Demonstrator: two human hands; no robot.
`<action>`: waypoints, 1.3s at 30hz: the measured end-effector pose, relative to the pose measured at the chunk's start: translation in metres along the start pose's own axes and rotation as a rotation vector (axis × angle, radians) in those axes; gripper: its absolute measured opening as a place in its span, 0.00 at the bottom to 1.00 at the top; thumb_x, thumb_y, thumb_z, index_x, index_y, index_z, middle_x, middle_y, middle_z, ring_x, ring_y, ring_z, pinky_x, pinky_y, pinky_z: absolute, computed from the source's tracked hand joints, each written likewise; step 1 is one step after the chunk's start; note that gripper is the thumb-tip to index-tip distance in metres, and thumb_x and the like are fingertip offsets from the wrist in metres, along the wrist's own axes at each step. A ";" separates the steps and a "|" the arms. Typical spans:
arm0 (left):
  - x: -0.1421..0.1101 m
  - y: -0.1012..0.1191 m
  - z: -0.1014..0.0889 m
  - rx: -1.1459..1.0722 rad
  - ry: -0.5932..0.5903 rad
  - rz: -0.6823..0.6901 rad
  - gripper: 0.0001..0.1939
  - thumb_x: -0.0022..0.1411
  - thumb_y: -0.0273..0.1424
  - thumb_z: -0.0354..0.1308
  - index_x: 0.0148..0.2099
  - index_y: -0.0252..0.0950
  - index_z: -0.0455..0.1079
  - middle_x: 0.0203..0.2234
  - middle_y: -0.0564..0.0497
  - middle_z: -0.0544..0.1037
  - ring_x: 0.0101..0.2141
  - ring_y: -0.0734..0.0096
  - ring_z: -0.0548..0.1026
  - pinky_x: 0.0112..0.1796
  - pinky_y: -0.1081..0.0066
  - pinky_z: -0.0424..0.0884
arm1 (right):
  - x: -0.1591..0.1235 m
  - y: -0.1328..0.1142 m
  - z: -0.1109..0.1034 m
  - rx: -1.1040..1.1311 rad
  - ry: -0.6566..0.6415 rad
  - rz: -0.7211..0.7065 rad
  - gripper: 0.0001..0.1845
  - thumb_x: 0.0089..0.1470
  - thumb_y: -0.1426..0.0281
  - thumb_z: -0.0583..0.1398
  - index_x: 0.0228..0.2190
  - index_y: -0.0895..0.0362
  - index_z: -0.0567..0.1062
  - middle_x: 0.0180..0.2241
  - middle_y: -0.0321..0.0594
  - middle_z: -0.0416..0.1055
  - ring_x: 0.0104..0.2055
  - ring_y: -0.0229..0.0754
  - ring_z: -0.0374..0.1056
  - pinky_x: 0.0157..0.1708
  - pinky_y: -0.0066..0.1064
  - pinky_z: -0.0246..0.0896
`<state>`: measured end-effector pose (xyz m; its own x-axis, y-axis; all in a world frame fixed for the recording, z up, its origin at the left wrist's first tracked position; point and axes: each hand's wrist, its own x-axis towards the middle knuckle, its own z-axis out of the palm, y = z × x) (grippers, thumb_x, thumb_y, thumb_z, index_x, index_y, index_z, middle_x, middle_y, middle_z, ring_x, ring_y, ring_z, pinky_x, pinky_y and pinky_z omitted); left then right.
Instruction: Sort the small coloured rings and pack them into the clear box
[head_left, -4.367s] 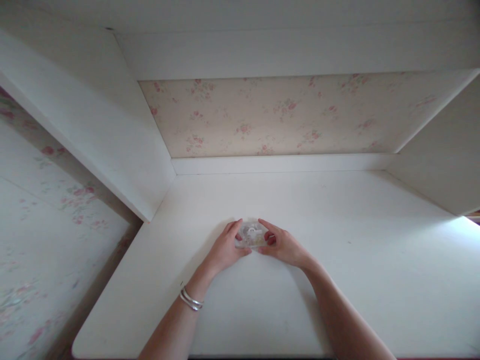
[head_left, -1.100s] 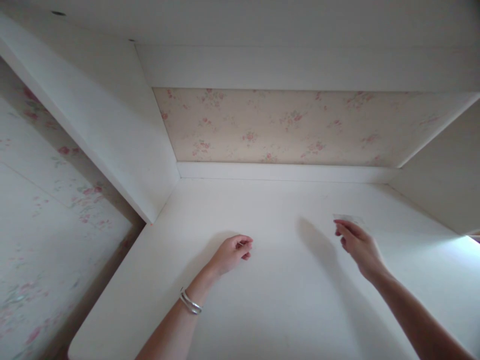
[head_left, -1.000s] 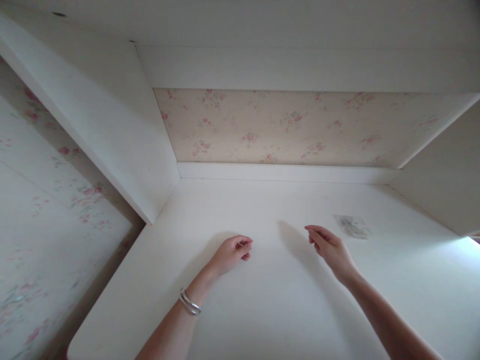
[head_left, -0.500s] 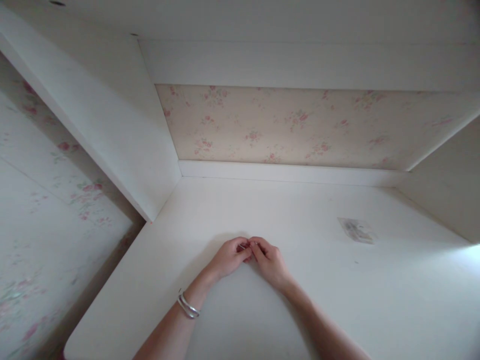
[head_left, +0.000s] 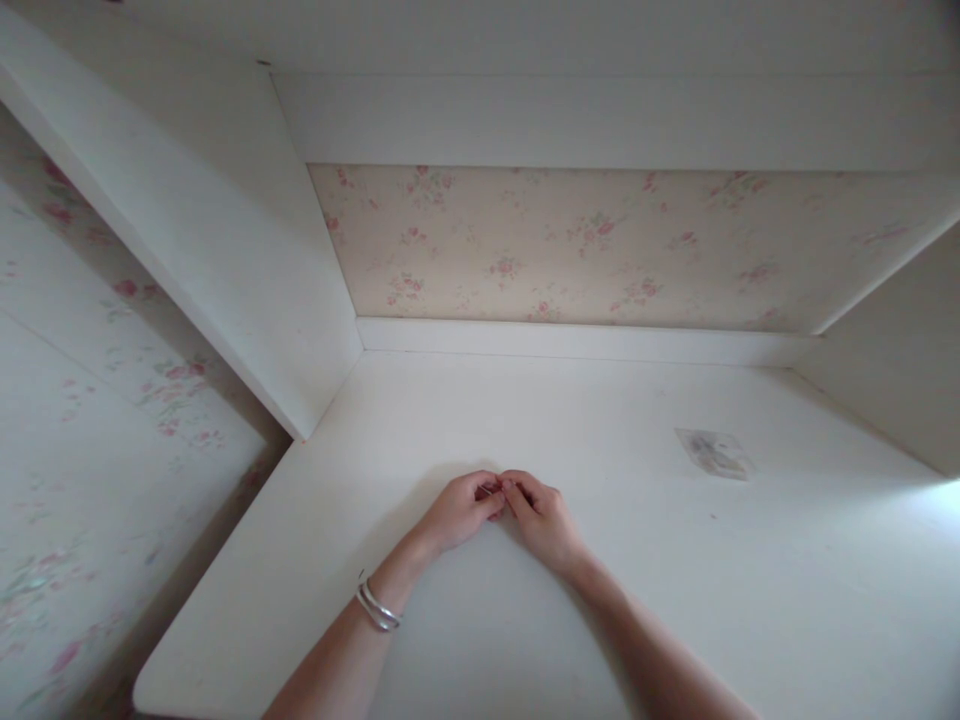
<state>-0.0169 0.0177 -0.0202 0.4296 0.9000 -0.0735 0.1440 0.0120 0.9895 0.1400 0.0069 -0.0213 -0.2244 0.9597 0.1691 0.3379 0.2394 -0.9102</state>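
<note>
White desktop (head_left: 525, 410) spreading out below me, and right at the middle of the action, my two hands meet! My left hand (head_left: 461, 512) comes in curled, thumb and fingers bent toward each other, pinching a thin pale piece (head_left: 486, 490) that shows as just a sliver in the gap between them. Most of it is hidden, so its shape I cannot tell. In from the other side comes my right hand (head_left: 541, 520), knuckles up, thumb and forefinger drawn together, tips pressed right against the fingertips of the left. Does it grip the piece as well, or only touch the other fingers? From up here I cannot tell. Both forearms angle in from the near edge, making a peak where the fingers join, and a silver bangle (head_left: 377, 608) circles my left wrist.

Over to the right, well apart from both hands, a clear packet (head_left: 714, 455) lies flat on the desktop, turned at a slant, greyish bits showing inside but too blurred to name. A little dark speck (head_left: 713, 517) sits on the surface just nearer to me than the packet. Up at the back, floral wallpaper (head_left: 570, 245) with pink roses fills the opening above a white strip (head_left: 585, 339), while a white side panel (head_left: 217, 220) slopes along on the left, and bright light (head_left: 946, 500) catches the far right edge.
</note>
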 end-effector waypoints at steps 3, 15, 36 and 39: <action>0.000 0.001 0.000 0.007 0.003 -0.002 0.14 0.60 0.38 0.53 0.41 0.32 0.70 0.28 0.50 0.73 0.29 0.72 0.69 0.32 0.72 0.64 | 0.000 0.001 0.001 -0.002 0.005 0.001 0.14 0.60 0.63 0.51 0.37 0.55 0.74 0.33 0.38 0.74 0.35 0.38 0.69 0.36 0.28 0.61; 0.000 0.003 0.000 0.004 0.005 0.009 0.12 0.59 0.35 0.54 0.41 0.32 0.70 0.28 0.50 0.73 0.29 0.72 0.69 0.31 0.73 0.64 | 0.000 0.001 0.000 -0.046 -0.019 0.004 0.14 0.60 0.63 0.50 0.38 0.55 0.73 0.32 0.37 0.74 0.34 0.38 0.69 0.35 0.28 0.61; -0.002 0.004 0.000 -0.022 0.082 -0.064 0.25 0.53 0.27 0.56 0.55 0.35 0.62 0.43 0.46 0.72 0.30 0.75 0.71 0.33 0.72 0.68 | 0.000 0.002 0.001 -0.048 -0.036 -0.011 0.17 0.60 0.62 0.50 0.42 0.54 0.74 0.39 0.40 0.75 0.39 0.41 0.71 0.41 0.32 0.64; -0.002 0.003 -0.001 0.010 0.059 -0.044 0.22 0.53 0.26 0.54 0.53 0.35 0.65 0.41 0.47 0.73 0.32 0.73 0.71 0.34 0.72 0.68 | 0.000 -0.001 0.001 -0.065 -0.047 -0.018 0.17 0.60 0.62 0.49 0.41 0.54 0.75 0.37 0.40 0.75 0.37 0.40 0.70 0.38 0.30 0.63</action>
<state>-0.0179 0.0167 -0.0169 0.3696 0.9228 -0.1091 0.1704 0.0481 0.9842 0.1392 0.0064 -0.0209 -0.2735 0.9474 0.1662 0.3918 0.2675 -0.8803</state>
